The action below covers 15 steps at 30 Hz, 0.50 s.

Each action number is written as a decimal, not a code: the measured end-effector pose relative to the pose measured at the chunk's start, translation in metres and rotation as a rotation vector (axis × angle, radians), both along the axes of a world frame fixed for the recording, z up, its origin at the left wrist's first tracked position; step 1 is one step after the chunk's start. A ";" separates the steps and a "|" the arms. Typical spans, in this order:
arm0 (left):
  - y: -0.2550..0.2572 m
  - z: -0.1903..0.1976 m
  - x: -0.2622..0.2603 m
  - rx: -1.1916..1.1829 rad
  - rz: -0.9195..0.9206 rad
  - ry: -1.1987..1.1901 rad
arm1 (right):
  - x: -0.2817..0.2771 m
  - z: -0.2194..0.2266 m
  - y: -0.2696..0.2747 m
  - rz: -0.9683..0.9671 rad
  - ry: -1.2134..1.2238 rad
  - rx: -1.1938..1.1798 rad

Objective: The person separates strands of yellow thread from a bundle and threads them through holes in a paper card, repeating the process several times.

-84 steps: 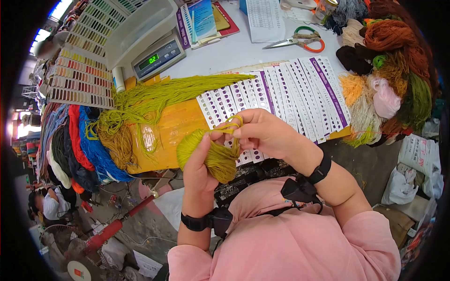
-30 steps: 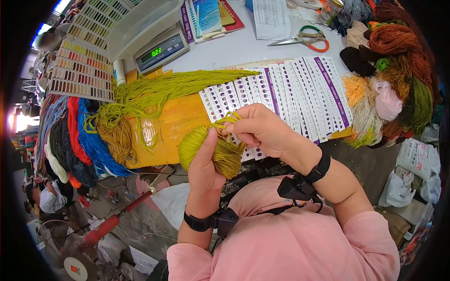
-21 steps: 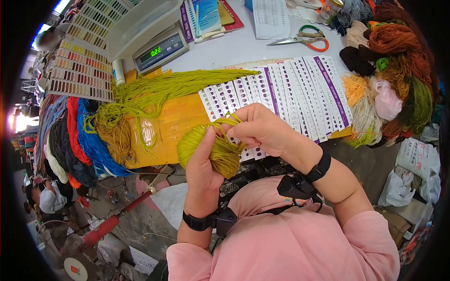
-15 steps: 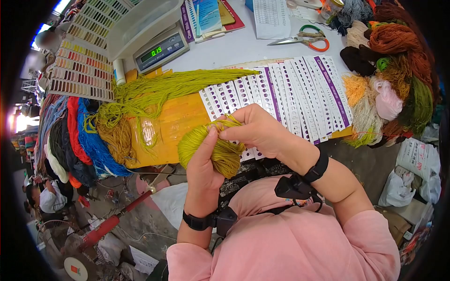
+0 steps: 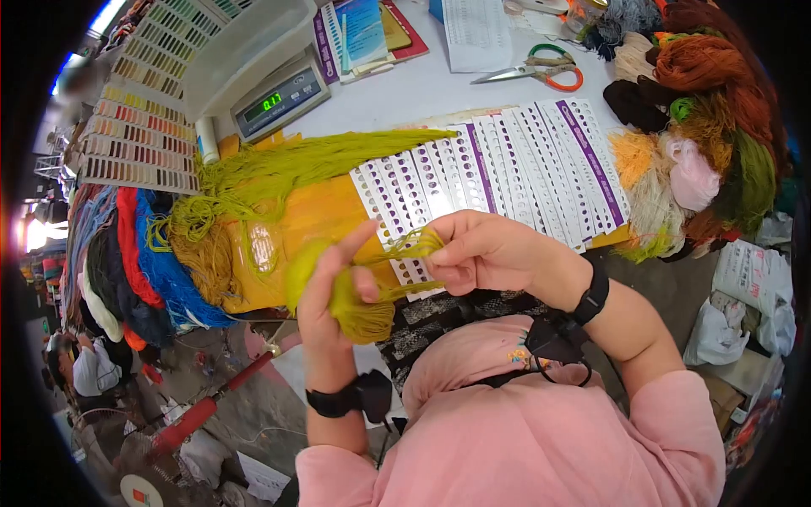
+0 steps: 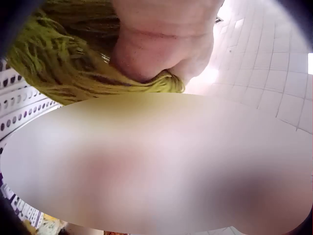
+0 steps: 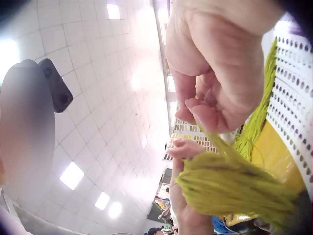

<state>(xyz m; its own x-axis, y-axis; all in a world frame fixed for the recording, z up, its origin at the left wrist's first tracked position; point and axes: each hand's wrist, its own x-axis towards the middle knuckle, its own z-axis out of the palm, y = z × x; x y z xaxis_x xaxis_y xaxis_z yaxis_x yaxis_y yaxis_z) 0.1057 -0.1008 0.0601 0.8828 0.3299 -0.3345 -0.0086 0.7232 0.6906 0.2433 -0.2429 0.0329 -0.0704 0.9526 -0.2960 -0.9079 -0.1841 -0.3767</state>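
An olive-green yarn bundle (image 5: 355,306) hangs in front of my chest. My left hand (image 5: 325,279) grips the bundle (image 6: 58,63), thumb across it, index finger stretched up. My right hand (image 5: 473,252) pinches a loop of the same yarn's strands (image 5: 411,247) and holds them taut to the right. In the right wrist view the right hand (image 7: 215,73) pinches strands that run down to the yarn bundle (image 7: 234,188). A long hank of matching green yarn (image 5: 287,169) lies on the yellow sheet (image 5: 321,215) on the table.
White punched sample cards (image 5: 507,160) lie fanned behind my hands. A digital scale (image 5: 279,97), colour chart (image 5: 139,118), scissors (image 5: 532,72) and papers sit further back. Yarn heaps stand at the right (image 5: 701,127) and hang at the left (image 5: 135,253).
My left hand has dropped down and left with the bundle. The right hand stayed, so the strands between the hands are drawn out. The scale's reading fell.
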 end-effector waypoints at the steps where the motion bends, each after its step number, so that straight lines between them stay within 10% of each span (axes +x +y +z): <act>1: -0.001 -0.001 0.005 0.145 -0.126 0.171 | 0.000 0.005 -0.002 0.052 0.006 0.006; 5: 0.022 0.000 0.006 0.130 -0.337 0.356 | 0.019 0.037 -0.015 0.097 -1.327 -0.162; 12: 0.176 -0.097 -0.110 -0.615 0.097 -0.227 | 0.070 0.040 -0.067 -0.410 -0.358 0.333; 14: 0.206 -0.119 -0.172 -0.255 0.592 0.075 | 0.096 0.036 -0.105 -0.586 -0.259 0.208; 15: 0.197 -0.118 -0.193 0.356 0.554 0.322 | 0.122 0.026 -0.133 -0.674 -0.370 0.124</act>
